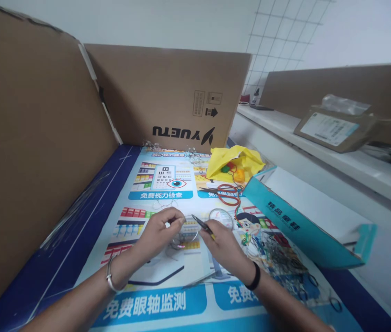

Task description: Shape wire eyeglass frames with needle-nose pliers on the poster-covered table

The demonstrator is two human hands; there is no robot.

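Here's YUETU, upside down on the cardboard (167, 92); 精品童鞋 along the teal box (306, 235)! The printed sheet (160, 274) shouts 免费视力检查; nearer, 免费眼轴监测.

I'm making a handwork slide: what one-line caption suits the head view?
Right hand grips pliers beside the left hand above a printed sheet, with red-handled scissors and a teal box nearby.

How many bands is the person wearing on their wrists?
2. A silver bracelet circles the left wrist, and a black band circles the right, on the arm whose hand grips a dark-tipped tool. I see no others.
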